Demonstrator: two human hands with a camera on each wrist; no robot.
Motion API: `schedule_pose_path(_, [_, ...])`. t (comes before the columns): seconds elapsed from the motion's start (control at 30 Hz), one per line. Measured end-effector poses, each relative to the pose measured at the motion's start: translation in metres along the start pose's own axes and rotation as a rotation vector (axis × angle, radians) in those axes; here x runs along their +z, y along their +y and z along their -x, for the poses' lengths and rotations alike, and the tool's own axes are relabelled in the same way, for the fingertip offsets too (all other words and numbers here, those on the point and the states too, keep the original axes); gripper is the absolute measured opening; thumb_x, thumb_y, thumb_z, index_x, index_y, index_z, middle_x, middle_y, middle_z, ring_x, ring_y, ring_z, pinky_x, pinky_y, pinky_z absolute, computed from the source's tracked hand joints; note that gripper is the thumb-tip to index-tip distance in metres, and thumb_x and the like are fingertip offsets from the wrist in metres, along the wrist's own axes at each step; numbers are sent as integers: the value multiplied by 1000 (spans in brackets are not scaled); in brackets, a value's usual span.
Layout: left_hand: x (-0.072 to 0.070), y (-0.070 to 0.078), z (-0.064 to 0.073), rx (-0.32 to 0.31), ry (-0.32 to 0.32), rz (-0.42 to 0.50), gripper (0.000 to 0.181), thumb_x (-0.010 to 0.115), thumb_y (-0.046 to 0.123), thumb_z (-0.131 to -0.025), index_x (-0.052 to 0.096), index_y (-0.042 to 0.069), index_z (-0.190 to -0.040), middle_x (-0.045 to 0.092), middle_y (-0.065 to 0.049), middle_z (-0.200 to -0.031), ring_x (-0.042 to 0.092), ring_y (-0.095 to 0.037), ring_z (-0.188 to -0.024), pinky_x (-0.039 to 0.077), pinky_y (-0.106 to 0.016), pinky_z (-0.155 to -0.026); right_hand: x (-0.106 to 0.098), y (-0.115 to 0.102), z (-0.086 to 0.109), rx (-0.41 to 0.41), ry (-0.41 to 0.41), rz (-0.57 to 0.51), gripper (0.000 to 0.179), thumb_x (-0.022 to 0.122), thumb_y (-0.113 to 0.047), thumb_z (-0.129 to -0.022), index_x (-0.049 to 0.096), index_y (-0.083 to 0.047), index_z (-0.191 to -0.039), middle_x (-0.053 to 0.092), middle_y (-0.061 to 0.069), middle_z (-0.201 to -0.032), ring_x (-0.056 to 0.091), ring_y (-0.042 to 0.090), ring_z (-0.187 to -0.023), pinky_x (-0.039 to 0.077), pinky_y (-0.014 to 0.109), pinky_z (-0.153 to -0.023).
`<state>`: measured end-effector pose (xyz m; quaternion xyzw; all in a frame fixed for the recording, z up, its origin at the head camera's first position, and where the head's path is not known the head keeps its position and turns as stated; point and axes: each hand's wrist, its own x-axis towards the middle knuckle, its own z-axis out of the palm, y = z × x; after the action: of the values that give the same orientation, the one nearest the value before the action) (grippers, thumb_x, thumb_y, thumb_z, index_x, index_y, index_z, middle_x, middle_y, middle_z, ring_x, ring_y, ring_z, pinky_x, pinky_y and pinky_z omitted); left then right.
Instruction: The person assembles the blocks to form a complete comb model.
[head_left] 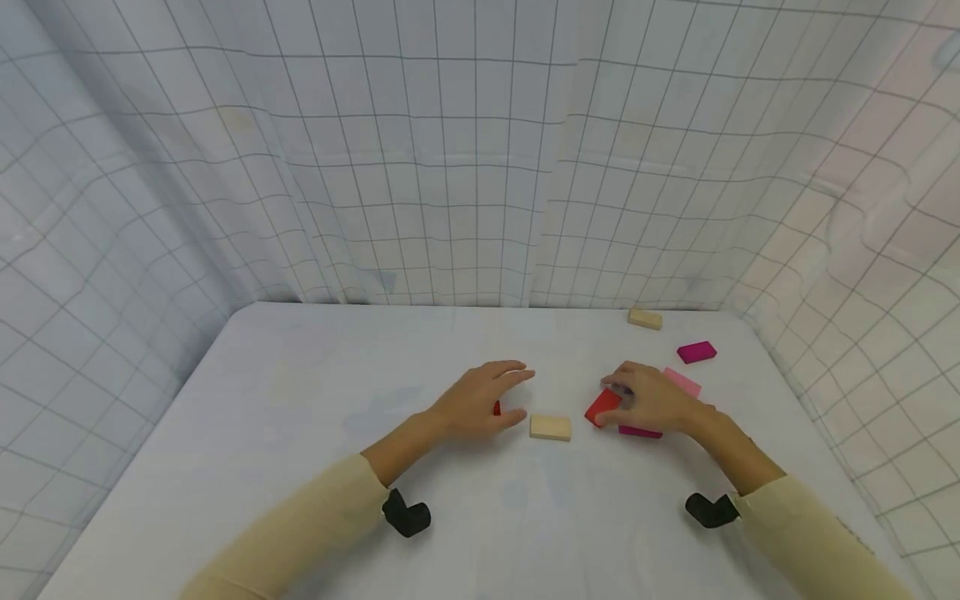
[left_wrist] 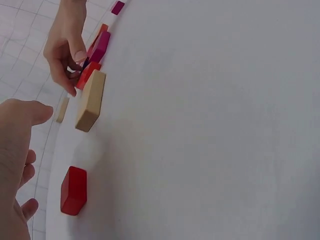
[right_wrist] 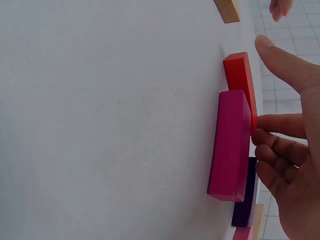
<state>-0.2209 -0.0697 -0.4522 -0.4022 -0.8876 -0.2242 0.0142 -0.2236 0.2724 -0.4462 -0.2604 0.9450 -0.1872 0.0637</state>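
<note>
White curtains with a dark grid (head_left: pixel 450 167) wall the space on three sides, hanging in loose folds around a plain white tabletop (head_left: pixel 300 367). Over it reach two pale sleeves (head_left: pixel 300 533). The left hand (head_left: pixel 476 404) has thumb and fingers spread, above one red block (left_wrist: pixel 73 191). The right hand (head_left: pixel 652 398) curves around another, brighter red block (head_left: pixel 602 407); whether it pinches, I cannot tell. Between the hands lies a pale wooden block (head_left: pixel 550 428).

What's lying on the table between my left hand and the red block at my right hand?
In the head view, one pale wooden block lies between your left hand and that red block.
</note>
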Motion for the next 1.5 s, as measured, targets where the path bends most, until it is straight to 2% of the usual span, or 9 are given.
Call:
schedule_pose_path(0.17, [16,11,-3,9,-55,6,50,67,34,-98,62,13,-143,59,-3,-142,51,-22,-134,44,-47,-104,6,-5,-3,5,-22,8,66,85,-52,-81,73,-4,-124,63,-4,-101,57,14,-89,53,32,-75])
schedule_pose_path(0.33, [21,18,-3,3,-117,31,43,73,30,-95,69,15,-135,67,8,-125,57,-10,-117,43,-37,-95,7,-8,-8,-13,-25,5,64,87,-43,-81,70,-1,-127,66,-1,-105,57,15,-90,53,32,-76])
schedule_pose_path(0.5, [21,17,-2,39,-166,163,50,84,28,-89,69,11,-134,68,14,-101,58,-6,-90,48,-27,-82,4,-11,-12,-50,-6,4,65,87,-34,-83,66,5,-131,68,10,-117,62,24,-102,57,42,-87])
schedule_pose_path(0.57, [19,15,-3,50,-201,197,56,85,27,-88,66,12,-138,68,13,-106,58,-6,-93,49,-27,-86,2,-11,-12,-45,-9,6,65,87,-33,-83,65,5,-131,68,12,-121,62,27,-107,56,46,-92])
schedule_pose_path(0.77, [14,14,-15,87,-311,171,65,81,18,-89,57,18,-149,56,9,-146,47,-8,-134,38,-41,-110,-2,-10,-14,-14,-52,-14,61,87,-34,-83,68,2,-129,68,6,-116,59,22,-102,54,41,-87])
schedule_pose_path(0.93, [18,11,-24,136,-360,257,63,81,10,-89,58,11,-147,57,2,-144,51,-7,-130,38,-29,-112,-4,-9,-20,12,-72,-72,61,86,-30,-83,67,1,-132,67,4,-115,57,20,-99,53,36,-81])
schedule_pose_path(1.13, [16,5,-25,85,-294,271,63,87,20,-85,63,10,-142,60,3,-135,54,-6,-121,42,-24,-106,-14,-10,-30,29,-57,-103,62,84,-28,-85,63,1,-136,63,7,-121,58,26,-106,56,42,-86])
schedule_pose_path(1.3, [2,-5,-20,-21,-192,289,59,88,23,-85,66,10,-138,60,3,-134,55,-11,-123,47,-29,-104,-26,-11,-45,19,-24,-125,63,82,-28,-87,61,1,-139,61,12,-126,59,32,-115,54,50,-94])
schedule_pose_path(1.5, [-15,-25,-8,-92,-76,304,57,89,20,-82,67,4,-132,63,-2,-128,58,-20,-119,48,-39,-105,-33,-18,-65,15,7,-184,67,84,-26,-86,58,3,-141,62,16,-132,60,36,-119,52,53,-100])
